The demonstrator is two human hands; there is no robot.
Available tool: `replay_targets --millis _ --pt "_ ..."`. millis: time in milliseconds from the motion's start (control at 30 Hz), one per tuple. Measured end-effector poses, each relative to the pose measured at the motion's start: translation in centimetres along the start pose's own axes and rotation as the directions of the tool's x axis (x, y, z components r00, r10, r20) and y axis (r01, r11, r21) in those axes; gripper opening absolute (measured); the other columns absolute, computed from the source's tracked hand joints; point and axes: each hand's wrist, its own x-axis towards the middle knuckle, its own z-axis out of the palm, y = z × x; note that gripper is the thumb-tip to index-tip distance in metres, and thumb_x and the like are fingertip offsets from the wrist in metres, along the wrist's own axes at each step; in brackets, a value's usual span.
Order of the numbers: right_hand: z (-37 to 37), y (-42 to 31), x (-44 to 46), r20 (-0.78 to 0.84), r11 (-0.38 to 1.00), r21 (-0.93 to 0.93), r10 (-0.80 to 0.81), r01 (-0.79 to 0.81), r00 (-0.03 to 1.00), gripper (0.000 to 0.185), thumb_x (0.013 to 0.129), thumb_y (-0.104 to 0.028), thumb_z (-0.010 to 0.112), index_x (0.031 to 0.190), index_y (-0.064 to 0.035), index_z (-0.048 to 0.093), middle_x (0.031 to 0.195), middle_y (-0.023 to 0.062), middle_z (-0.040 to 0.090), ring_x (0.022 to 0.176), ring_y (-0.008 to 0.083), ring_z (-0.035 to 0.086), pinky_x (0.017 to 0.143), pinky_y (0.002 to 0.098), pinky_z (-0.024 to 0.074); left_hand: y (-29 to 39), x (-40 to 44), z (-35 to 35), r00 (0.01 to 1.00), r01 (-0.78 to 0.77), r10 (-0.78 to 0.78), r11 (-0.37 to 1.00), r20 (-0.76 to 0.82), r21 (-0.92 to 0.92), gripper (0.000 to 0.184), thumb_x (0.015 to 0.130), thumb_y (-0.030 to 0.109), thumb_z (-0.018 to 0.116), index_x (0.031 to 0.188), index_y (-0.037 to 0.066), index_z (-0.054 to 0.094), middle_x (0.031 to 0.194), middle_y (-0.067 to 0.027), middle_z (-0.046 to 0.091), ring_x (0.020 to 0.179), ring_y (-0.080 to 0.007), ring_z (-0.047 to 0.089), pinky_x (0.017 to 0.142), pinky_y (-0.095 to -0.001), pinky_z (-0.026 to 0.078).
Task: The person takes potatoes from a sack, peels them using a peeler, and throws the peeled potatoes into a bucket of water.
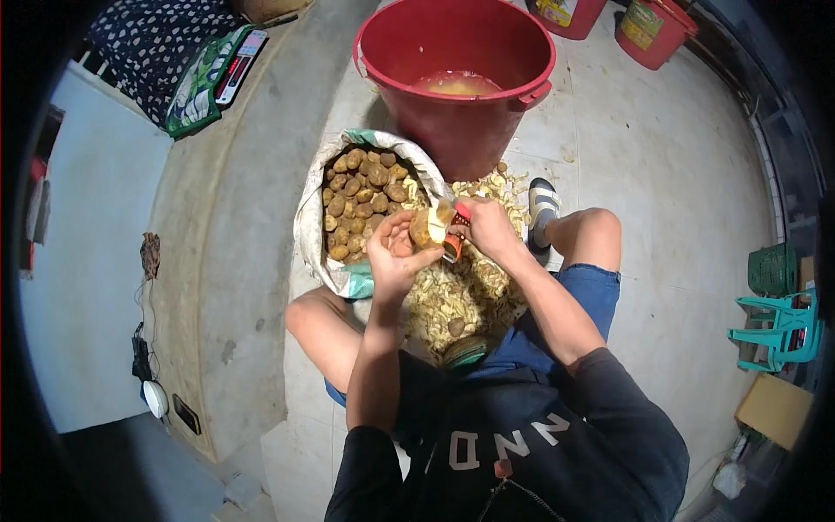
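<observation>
My left hand (393,252) grips a partly peeled potato (428,228), its pale flesh showing on one side and brown skin on the rest. Close against it, my right hand (484,228) is wrapped round a red-handled peeler (461,214); its blade is blurred at the potato. Just beyond my left hand stands an open white sack (310,204) full of unpeeled brown potatoes (357,196). Below both hands lies a heap of potato peelings (442,300), with a whole potato (457,327) on top.
A large red bucket (470,130) with cloudy liquid inside stands ahead, beyond the sack. More peelings (500,187) lie at its base. Two smaller red buckets (654,30) are at the back right. Teal plastic stools (783,329) and a green basket (772,270) stand far right.
</observation>
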Motion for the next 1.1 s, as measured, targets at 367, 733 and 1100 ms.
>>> replay_targets --millis 367,733,1100 --pt "-2.2 -4.1 -2.4 0.042 0.978 0.003 -0.21 0.21 0.977 0.041 0.073 -0.013 0.074 0.112 -0.0152 0.062 0.086 0.0163 0.061 0.078 0.037 0.065 0.069 0.0451 0.0539 -0.5 0.6 -1.2 0.996 -0.053 0.052 0.999 -0.074 -0.012 0.066 0.062 -0.015 0.076 0.121 -0.007 0.047 0.116 -0.017 0.058 0.105 -0.0233 0.062 0.093 -0.0358 0.053" --pt "-1.5 -0.8 0.2 -0.018 1.0 -0.003 -0.012 0.012 1.0 0.029 0.076 -0.017 0.075 0.101 -0.006 0.064 0.083 0.0205 0.065 0.076 0.0403 0.064 0.07 0.0467 0.0533 0.4 0.2 -0.2 1.0 -0.003 0.003 1.0 -0.008 -0.02 0.069 0.059 -0.011 0.082 0.118 -0.01 0.048 0.111 -0.0183 0.06 0.104 -0.0235 0.062 0.093 -0.037 0.053" --pt "-1.6 -4.1 -2.3 0.048 0.977 0.005 -0.215 0.215 0.975 0.042 0.074 -0.012 0.071 0.114 -0.0182 0.065 0.085 0.0153 0.06 0.071 0.0372 0.064 0.065 0.0453 0.0536 0.6 0.8 -1.0 0.992 -0.094 0.094 0.996 -0.083 0.004 0.07 0.06 -0.01 0.082 0.121 -0.009 0.047 0.116 -0.0176 0.059 0.106 -0.023 0.062 0.095 -0.0366 0.052"
